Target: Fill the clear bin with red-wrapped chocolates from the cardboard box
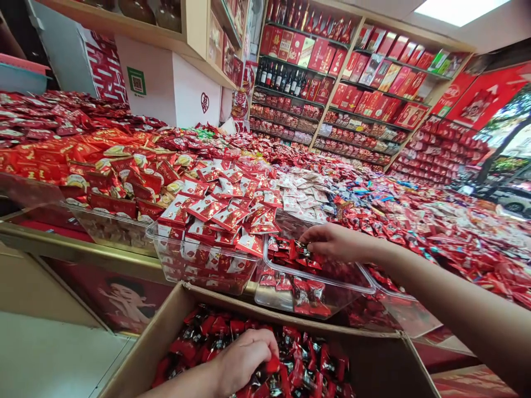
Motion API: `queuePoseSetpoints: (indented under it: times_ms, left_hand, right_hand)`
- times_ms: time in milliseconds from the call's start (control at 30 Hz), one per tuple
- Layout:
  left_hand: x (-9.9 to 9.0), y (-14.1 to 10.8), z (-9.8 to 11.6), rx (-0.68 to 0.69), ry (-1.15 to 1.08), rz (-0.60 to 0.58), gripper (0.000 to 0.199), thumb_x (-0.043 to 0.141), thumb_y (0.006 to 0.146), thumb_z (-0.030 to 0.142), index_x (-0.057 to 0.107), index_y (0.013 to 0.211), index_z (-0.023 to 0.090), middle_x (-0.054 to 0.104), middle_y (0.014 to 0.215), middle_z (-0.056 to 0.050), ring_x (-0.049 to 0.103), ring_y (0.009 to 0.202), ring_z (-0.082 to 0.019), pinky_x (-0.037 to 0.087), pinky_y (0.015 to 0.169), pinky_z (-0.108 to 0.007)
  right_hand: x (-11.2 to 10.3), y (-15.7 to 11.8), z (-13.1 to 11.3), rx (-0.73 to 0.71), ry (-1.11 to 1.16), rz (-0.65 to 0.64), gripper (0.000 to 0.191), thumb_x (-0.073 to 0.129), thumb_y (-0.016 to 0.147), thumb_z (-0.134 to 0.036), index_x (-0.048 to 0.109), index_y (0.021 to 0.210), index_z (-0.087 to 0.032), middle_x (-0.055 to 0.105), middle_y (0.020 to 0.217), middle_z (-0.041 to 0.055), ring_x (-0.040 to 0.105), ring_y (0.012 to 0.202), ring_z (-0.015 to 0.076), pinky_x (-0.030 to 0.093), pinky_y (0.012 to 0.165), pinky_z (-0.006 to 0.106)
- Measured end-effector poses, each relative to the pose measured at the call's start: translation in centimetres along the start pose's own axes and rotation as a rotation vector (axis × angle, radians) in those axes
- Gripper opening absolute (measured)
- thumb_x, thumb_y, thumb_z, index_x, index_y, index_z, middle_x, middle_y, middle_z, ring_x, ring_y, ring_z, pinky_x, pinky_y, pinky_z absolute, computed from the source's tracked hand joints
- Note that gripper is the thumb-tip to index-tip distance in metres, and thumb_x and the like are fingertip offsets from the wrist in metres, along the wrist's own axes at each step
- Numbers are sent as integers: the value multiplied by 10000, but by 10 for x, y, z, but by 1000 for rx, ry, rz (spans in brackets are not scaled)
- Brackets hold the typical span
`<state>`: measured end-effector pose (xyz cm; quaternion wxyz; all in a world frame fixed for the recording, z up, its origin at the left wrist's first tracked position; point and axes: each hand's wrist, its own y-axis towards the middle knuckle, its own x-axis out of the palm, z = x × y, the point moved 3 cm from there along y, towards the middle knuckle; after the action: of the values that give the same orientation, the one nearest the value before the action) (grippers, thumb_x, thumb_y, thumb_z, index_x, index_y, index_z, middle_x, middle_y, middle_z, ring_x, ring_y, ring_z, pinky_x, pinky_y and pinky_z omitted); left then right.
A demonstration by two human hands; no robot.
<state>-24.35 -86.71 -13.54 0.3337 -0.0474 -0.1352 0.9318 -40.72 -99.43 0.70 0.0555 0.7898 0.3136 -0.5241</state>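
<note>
Down in an open cardboard box (286, 315), my left hand (249, 356) has its fingers curled over a red-and-black wrapped candy (272, 365). Many alike wrapped candies (313, 367) lie around it in the box. Above a clear plastic bin (319, 279), my right hand (332, 243) bends its fingers downward at a red-and-black candy (299, 251) by the bin's left side. The right fingertips are closed together near this candy, partly hidden. More candies of this kind show low in the bin, through its front wall.
Left of the bin stands another clear bin (207, 265) heaped with red-and-white packets (224, 207). White packets (305, 193) lie behind, and colourful candies (415, 232) spread to the right. Shelves with bottles and red boxes (315, 55) line the back. A gold counter edge (83, 249) runs along the left.
</note>
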Motion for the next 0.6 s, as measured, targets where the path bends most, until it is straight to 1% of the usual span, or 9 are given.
queuePoseSetpoints:
  times_ms: [67, 100, 167, 233, 300, 400, 467, 600]
  left_hand:
    - [-2, 0, 4, 40, -15, 30, 236, 387, 729, 343, 511, 735, 142, 374, 558, 51, 330, 530, -79, 262, 508, -198]
    - [-1, 0, 6, 57, -35, 27, 272, 420, 723, 385, 514, 769, 134, 363, 564, 55, 315, 535, -74, 252, 510, -194]
    - [0, 0, 9, 80, -69, -3, 350, 453, 705, 450, 506, 815, 122, 347, 563, 62, 285, 528, -66, 226, 499, -190]
    - [2, 0, 9, 66, -78, -17, 381, 472, 688, 473, 503, 819, 116, 344, 552, 66, 269, 518, -64, 205, 487, -192]
    - [2, 1, 5, 52, -61, -2, 379, 484, 681, 470, 509, 806, 112, 354, 552, 63, 272, 520, -66, 204, 488, -196]
    - [2, 4, -1, 32, -33, 25, 362, 484, 690, 451, 511, 808, 110, 364, 558, 58, 276, 530, -71, 212, 494, -198]
    - [1, 4, -3, 35, -9, 32, 349, 470, 706, 440, 515, 815, 111, 361, 562, 57, 281, 535, -75, 222, 500, -198]
    - [-3, 2, 1, 49, 87, 65, 333, 398, 755, 431, 550, 832, 145, 391, 616, 41, 334, 598, -95, 276, 565, -202]
  right_hand:
    - [-6, -3, -2, -14, 14, 61, 269, 439, 713, -202, 514, 967, -156, 566, 746, 4, 480, 603, 86, 389, 552, 196]
    - [-7, -4, -3, -23, 27, 77, 277, 445, 702, -187, 506, 970, -154, 562, 740, 4, 477, 599, 85, 389, 550, 194]
    - [-6, -3, -5, -44, 30, 85, 295, 459, 667, -155, 499, 959, -150, 553, 723, -1, 469, 584, 80, 383, 531, 186]
    - [1, 1, -9, -73, -13, 61, 299, 472, 623, -124, 510, 919, -149, 548, 710, -8, 465, 585, 77, 375, 522, 178]
    - [10, 8, -14, -87, -84, 8, 289, 481, 585, -105, 530, 866, -150, 550, 711, -8, 470, 598, 80, 369, 517, 174]
    - [27, 21, -22, -67, -100, -161, 276, 470, 570, -93, 541, 830, -150, 564, 703, -6, 483, 582, 83, 367, 490, 173]
    - [37, 29, -26, -71, -44, -254, 257, 463, 578, -86, 539, 816, -147, 571, 692, -7, 489, 571, 80, 371, 487, 172]
    - [52, 39, -33, -113, 110, -367, 133, 528, 592, -128, 523, 724, -137, 560, 635, -20, 489, 549, 71, 370, 481, 166]
